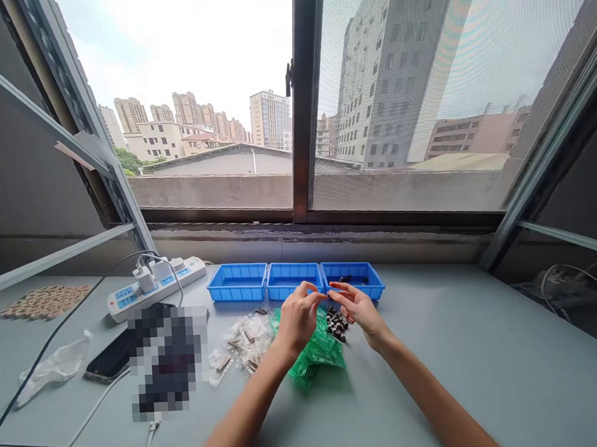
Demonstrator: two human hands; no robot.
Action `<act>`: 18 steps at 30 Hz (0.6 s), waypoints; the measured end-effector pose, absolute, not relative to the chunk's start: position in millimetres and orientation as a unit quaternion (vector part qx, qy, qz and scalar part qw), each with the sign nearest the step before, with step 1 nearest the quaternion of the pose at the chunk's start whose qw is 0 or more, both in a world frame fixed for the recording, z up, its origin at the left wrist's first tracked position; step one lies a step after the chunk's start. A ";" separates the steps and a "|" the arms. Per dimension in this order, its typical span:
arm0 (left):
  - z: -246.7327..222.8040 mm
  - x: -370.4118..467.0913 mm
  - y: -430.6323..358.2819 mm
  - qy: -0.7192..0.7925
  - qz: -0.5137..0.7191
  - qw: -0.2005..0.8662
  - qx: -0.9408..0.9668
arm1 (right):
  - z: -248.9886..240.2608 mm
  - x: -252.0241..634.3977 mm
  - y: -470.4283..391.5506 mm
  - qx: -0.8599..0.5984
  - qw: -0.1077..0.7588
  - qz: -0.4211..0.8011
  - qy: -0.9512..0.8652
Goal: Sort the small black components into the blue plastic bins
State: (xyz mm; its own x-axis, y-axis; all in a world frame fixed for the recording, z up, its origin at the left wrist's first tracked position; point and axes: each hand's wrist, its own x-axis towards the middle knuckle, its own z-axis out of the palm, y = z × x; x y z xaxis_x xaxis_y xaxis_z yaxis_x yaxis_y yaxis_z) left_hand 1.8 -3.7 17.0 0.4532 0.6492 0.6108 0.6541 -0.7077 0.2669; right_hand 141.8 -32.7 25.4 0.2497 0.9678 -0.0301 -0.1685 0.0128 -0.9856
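Note:
My left hand (298, 317) and my right hand (357, 308) meet at the fingertips above a green plastic bag (318, 356). Both are pinched closed; whatever lies between the fingers is too small to make out. Just beside my right hand is a pile of small black and silver parts (336, 323). Left of the green bag lie small clear packets (247, 339) with metal-looking pieces. Behind the hands stand three blue trays in a row: the left one (238, 295), the middle one (282, 292) and the right one (377, 289), which holds some black parts.
A white power strip (156, 291) with plugs sits at the left, near a black phone (108, 357) and a blurred dark object. Farther left are a crumpled clear bag (56, 369), cables and flat brown pieces (45, 302). A window rises behind the table (435, 350).

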 end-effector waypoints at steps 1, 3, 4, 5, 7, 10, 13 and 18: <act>17.3 2.2 -4.3 -0.385 -0.357 0.000 -0.851 | 25.3 142.0 -33.0 -0.517 0.598 0.476 -0.385; 18.2 3.0 -6.1 -0.390 -0.364 -0.009 -0.846 | 24.7 142.9 -33.5 -0.519 0.597 0.477 -0.383; 18.8 3.4 -7.1 -0.392 -0.369 -0.014 -0.842 | 24.3 143.4 -33.7 -0.521 0.596 0.477 -0.382; 19.3 3.7 -8.1 -0.395 -0.374 -0.017 -0.839 | 24.0 144.0 -33.9 -0.522 0.595 0.476 -0.383; 20.4 4.0 -9.4 -0.399 -0.382 -0.017 -0.833 | 23.7 145.2 -34.1 -0.523 0.591 0.478 -0.386; 21.5 3.5 -9.7 -0.407 -0.389 -0.007 -0.827 | 23.7 146.4 -33.9 -0.520 0.580 0.488 -0.394; 21.8 2.5 -8.6 -0.408 -0.396 -0.008 -0.823 | 23.1 146.8 -33.0 -0.516 0.577 0.491 -0.399; 19.7 2.2 -7.4 -0.404 -0.398 -0.013 -0.824 | 21.0 146.2 -31.7 -0.516 0.582 0.486 -0.398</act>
